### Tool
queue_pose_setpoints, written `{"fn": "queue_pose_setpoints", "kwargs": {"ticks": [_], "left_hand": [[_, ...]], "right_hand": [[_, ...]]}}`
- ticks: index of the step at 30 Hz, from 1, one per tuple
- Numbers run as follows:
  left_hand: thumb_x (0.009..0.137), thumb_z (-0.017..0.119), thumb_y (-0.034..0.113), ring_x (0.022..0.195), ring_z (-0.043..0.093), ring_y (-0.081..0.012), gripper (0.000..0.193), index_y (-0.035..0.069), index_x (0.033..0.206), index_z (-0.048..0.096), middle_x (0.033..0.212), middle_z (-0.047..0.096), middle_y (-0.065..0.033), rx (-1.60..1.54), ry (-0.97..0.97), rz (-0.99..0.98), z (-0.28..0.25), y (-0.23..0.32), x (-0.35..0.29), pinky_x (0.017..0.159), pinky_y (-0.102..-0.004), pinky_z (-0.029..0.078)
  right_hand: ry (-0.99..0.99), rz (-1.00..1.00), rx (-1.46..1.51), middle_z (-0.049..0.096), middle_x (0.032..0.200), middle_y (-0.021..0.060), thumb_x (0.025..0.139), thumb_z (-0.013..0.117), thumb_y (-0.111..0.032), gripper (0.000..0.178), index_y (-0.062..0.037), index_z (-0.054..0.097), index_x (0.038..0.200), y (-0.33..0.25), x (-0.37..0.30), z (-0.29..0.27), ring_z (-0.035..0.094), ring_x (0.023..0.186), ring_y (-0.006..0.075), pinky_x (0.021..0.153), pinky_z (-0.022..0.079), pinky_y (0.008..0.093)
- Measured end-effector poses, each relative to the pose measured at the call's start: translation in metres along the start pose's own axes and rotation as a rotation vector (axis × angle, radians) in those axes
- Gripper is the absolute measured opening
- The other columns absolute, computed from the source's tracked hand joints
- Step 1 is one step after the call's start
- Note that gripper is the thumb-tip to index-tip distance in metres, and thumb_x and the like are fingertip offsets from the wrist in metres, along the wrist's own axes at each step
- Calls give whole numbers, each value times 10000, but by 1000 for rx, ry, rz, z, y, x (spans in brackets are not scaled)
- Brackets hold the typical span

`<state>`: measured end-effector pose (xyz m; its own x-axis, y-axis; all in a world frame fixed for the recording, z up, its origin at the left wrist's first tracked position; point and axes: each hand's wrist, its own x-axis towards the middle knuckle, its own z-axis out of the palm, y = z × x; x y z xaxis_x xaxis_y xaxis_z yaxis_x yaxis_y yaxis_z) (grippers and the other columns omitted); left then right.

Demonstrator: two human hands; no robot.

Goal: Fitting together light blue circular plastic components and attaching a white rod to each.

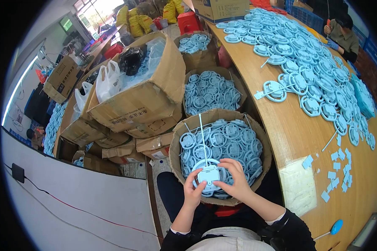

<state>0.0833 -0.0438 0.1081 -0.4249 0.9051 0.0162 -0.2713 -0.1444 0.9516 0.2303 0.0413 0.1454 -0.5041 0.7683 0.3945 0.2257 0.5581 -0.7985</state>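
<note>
Clock positions are read in the head view, with the held piece at centre and 12 toward the far side. The held piece is a light-blue ring frame (209,175) with a flat rectangular panel in its middle, held above the near edge of a round-walled carton (175,144). Its long axis follows the thin stem (202,142), which runs away from the person to just short of 12 o'clock. The left hand (192,194) lies at about 8 o'clock and the right hand (239,183) at about 3 to 4; both are in contact, and neither is clearly nearer.

Left hand: partly closed, pinching the left side, thumb on the front by the panel's lower corner, fingers at the ring. Right hand: more widely curved, forefinger along the upper right of the ring, thumb toward the lower right of the panel. Contact behind the piece is hidden.

Similar parts (238,138) fill the carton beneath; whether the held piece touches them cannot be told. On the wooden table (276,121), a heap of like frames (310,75) lies between 1 and 2 o'clock, and loose small plates (331,175) lie at 3, well apart from both hands.
</note>
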Motion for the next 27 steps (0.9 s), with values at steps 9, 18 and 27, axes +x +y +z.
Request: {"fn": "queue_pose_setpoints", "kwargs": {"ticks": [9,18,27], "left_hand": [[739,607,36,834,473,-95,367,25,1089,500,982,504,-38,203,-68,-3,-9,-6,0,723,-213,384],[670,644,51,951,450,-169,395,15,1036,501,1002,490,-74,126,-42,-101,-8,-17,4,848,-278,348],[776,539,121,1076,389,-208,486,20,1213,352,1200,385,-112,223,-136,-373,20,21,7,832,-315,372]], "right_hand": [[-132,765,844,458,1138,145,633,689,40,737,-25,272,1237,11,-7,11,528,921,204,761,454,303],[-164,791,605,554,844,40,550,752,-65,449,-20,528,937,27,-12,19,518,789,137,708,427,262],[-180,846,819,568,803,81,610,727,-168,421,2,496,918,31,-15,9,569,630,138,510,440,249]]}}
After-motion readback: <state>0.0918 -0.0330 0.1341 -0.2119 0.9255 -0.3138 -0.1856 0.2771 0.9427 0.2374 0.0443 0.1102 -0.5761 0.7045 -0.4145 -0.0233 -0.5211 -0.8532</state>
